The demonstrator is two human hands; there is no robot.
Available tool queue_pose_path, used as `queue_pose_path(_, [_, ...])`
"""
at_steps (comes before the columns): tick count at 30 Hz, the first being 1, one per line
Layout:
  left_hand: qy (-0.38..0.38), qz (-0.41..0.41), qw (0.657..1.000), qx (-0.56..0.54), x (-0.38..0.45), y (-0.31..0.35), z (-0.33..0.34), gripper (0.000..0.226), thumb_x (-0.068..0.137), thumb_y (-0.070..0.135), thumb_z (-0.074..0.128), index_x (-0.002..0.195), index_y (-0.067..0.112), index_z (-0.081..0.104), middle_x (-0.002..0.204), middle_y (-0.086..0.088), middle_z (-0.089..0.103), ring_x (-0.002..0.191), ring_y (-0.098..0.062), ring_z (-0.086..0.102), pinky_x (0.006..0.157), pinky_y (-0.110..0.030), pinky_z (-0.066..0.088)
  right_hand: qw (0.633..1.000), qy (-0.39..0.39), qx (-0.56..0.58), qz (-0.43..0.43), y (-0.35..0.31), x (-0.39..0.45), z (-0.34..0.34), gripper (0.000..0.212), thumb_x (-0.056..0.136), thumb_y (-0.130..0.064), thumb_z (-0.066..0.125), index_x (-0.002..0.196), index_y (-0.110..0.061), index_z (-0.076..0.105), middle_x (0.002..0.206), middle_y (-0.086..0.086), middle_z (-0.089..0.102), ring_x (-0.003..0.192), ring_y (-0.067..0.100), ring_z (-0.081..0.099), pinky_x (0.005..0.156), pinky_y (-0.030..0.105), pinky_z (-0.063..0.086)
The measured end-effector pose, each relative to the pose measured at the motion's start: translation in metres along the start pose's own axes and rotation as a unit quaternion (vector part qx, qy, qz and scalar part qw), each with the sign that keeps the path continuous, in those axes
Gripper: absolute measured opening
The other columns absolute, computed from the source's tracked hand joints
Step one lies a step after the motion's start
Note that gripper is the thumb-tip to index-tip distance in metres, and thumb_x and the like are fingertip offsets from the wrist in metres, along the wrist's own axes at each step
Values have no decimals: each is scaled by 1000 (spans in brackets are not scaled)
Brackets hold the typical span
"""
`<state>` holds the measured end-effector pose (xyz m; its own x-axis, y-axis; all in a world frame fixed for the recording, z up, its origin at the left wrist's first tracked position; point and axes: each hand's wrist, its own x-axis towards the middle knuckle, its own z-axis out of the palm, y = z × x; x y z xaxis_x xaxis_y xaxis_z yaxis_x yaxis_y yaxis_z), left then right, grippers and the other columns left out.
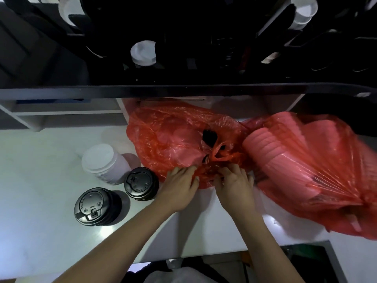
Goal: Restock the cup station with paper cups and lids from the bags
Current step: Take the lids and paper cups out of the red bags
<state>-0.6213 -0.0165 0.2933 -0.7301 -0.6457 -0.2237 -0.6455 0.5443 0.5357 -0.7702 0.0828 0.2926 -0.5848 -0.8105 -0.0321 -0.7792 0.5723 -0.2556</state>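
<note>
Untying the knotted red bag (173,135) on the surface (40,201), our left hand (179,186) and right hand (234,184) pinch its plastic; next, we judge, loosen the knot.

Both bare forearms reach up from the 6 o'clock edge, converging toward centre. The left hand (179,188) lies palm down, fingers curled at the tips, pointing to 1 o'clock. The right hand (234,184) sits just beside it, fingers bent in a pinching grip, pointing to 11 o'clock.

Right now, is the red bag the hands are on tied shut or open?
Tied shut. The red bag has its handles knotted at the top, and the left hand and right hand grip the plastic just below it.
</note>
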Motion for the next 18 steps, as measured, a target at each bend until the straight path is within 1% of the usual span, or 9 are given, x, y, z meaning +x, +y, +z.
queue_pose_path(2, [0, -13, 1000, 4, 7, 3, -1, 33, 109, 35, 35, 131, 18, 53, 127, -3, 63, 117, -28, 48, 103, -43, 35, 999, 46, 2, 5, 2, -3, 2, 13, 89, -25, 70, 97, -16, 75, 115, 9, 65, 99, 36, 61, 90, 50, 43])
queue_pose_path(4, [16, -19, 1000, 3, 18, 5, -2, 29, 109, 32, 35, 121, 16, 56, 121, -4, 65, 112, -29, 51, 100, -42, 37, 998, 68, 1, 3, 4, -6, 2, 16, 87, -24, 71, 101, -16, 73, 115, 9, 65, 98, 36, 60, 89, 49, 44])
queue_pose_path(5, [26, -21, 999, 4, 24, 5, -2, 29, 108, 31, 35, 119, 15, 58, 120, -4, 65, 110, -29, 52, 99, -41, 37, 998, 67, 4, 5, 5, -7, 2, 20, 87, -24, 70, 105, -17, 72, 114, 9, 65, 98, 36, 60, 89, 48, 44])
queue_pose_path(7, [36, -23, 999, 13, 37, 6, 0, 32, 108, 30, 35, 122, 14, 60, 122, -5, 66, 109, -29, 53, 100, -41, 38, 999, 40, 30, 10, 7, -8, 3, 26, 88, -23, 68, 113, -16, 70, 112, 10, 63, 98, 37, 61, 88, 48, 46])
queue_pose_path(9, [25, -35, 999, 15, 49, 9, 3, 35, 109, 31, 34, 123, 14, 61, 123, -6, 66, 109, -30, 54, 100, -41, 38, 997, 12, 69, 12, 9, -8, 5, 29, 89, -21, 67, 116, -14, 70, 113, 11, 61, 96, 40, 63, 85, 48, 52])
queue_pose_path(12, [23, -54, 998, 1, 59, 14, 7, 35, 108, 29, 37, 115, 13, 66, 116, -12, 69, 108, -36, 57, 97, -42, 41, 993, -1, 118, 14, 14, -6, 4, 26, 89, -16, 67, 114, -10, 71, 119, 13, 60, 93, 43, 64, 84, 49, 55])
queue_pose_path(15, [16, -79, 996, -23, 62, 14, 10, 34, 106, 30, 41, 109, 11, 70, 110, -17, 72, 107, -41, 60, 96, -42, 45, 990, -5, 139, 12, 17, -3, 3, 19, 91, -13, 67, 109, -6, 72, 121, 14, 60, 93, 42, 65, 82, 48, 55])
queue_pose_path(18, [-7, -105, 992, -66, 65, 14, 13, 31, 103, 35, 48, 102, 13, 69, 103, -15, 73, 103, -40, 63, 93, -43, 48, 988, -12, 151, 20, 18, -1, 1, 19, 91, -13, 67, 108, -6, 72, 121, 14, 60, 93, 41, 65, 81, 47, 54])
